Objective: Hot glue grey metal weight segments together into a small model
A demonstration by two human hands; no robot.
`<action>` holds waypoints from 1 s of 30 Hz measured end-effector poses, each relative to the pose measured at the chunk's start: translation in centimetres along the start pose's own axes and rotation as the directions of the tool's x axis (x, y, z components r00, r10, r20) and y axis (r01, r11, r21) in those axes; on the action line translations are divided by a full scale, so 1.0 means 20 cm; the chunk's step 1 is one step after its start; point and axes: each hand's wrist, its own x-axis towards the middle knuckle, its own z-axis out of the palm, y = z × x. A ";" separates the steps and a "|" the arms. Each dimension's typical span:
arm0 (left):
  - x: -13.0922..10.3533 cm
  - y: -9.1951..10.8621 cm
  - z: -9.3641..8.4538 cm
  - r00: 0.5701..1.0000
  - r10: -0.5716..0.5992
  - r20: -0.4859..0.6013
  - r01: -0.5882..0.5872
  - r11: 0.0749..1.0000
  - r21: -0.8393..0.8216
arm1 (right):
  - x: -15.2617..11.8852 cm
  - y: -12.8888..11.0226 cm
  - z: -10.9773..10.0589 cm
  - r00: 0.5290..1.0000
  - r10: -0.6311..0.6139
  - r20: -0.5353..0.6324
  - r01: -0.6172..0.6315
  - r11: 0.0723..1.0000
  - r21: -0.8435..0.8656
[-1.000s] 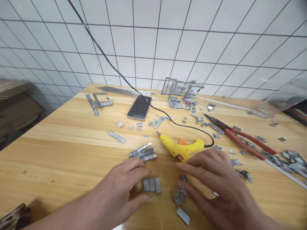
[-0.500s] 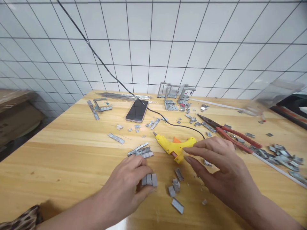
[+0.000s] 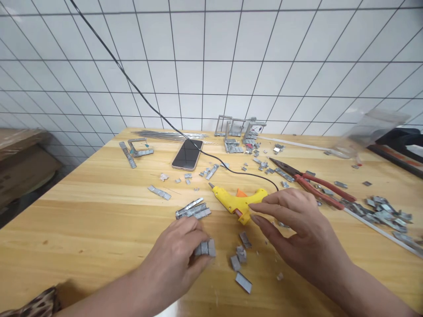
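Note:
My left hand [image 3: 180,253] is closed around a small grey metal strip [image 3: 207,248], whose segmented end sticks out between thumb and fingers. Just beyond it lie several longer metal strips [image 3: 194,209]. My right hand [image 3: 295,231] has its thumb and fingers apart, with nothing visible between them. Its fingertips are beside the handle of a yellow hot glue gun [image 3: 233,200] with an orange trigger, lying on its side; whether they touch it I cannot tell. Small metal pieces [image 3: 243,281] lie between my hands.
Red-handled pliers [image 3: 320,185] lie to the right, near a heap of metal pieces [image 3: 386,213]. A phone [image 3: 187,155] lies at the back under a black cord [image 3: 148,105]. Small metal frames [image 3: 233,134] stand near the tiled wall [image 3: 221,75]. Thin rods [image 3: 165,134] lie at the back left.
The whole view has shifted slightly. Both hands keep nearly the same pose, the left still on the metal strip, the right still beside the glue gun.

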 end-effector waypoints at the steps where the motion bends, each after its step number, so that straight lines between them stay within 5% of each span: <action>1: 0.00 0.00 0.00 1.000 0.002 -0.006 -0.002 1.000 -0.003 | 0.00 0.00 0.00 1.000 0.001 -0.002 -0.001 1.000 -0.002; 30: -0.01 -0.01 0.02 1.000 -0.010 -0.029 0.009 1.000 -0.014 | 0.00 -0.04 0.00 1.000 0.004 -0.005 -0.004 1.000 0.026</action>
